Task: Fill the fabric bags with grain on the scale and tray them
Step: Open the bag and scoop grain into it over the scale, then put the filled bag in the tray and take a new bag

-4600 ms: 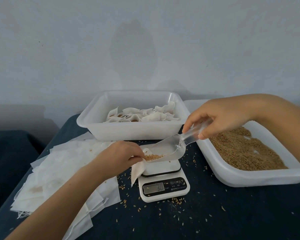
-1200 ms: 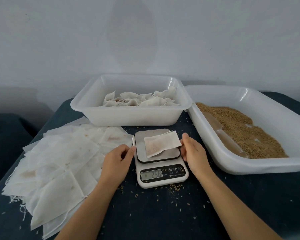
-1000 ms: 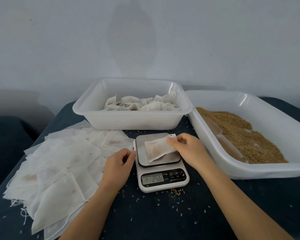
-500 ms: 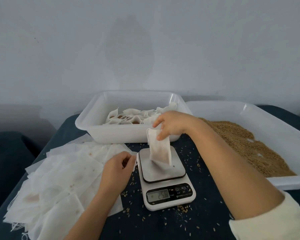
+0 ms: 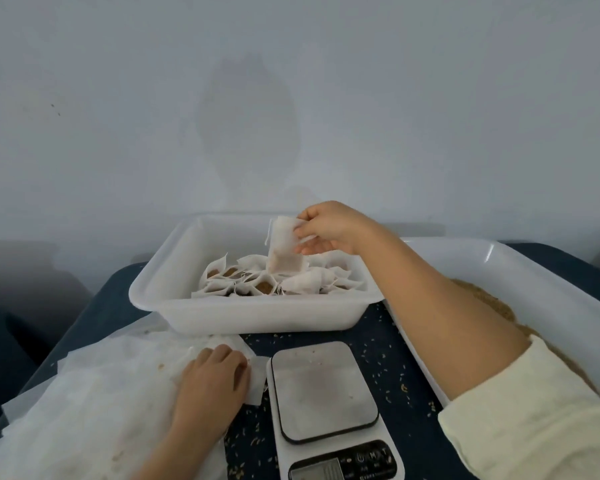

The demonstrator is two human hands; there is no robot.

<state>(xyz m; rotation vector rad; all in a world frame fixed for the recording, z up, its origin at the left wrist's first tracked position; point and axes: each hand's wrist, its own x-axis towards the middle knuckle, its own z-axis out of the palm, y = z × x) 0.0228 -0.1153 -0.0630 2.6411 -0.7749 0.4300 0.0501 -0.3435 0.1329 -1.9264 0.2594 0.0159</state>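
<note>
Right hand (image 5: 329, 227) pinching filled bag (image 5: 284, 248) above tray (image 5: 160, 289) (left hand (image 5: 212, 386) on empties (image 5: 94, 393))

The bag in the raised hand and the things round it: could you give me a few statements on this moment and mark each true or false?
1. The right hand pinches a bag above the tray of filled bags. True.
2. A bag lies on the scale. False: its platform is bare.
3. The left hand rests on the empty bags. True.
4. The left hand holds a scoop. False: no scoop is in view.
5. The grain sits in the tray on the right. True.
</note>
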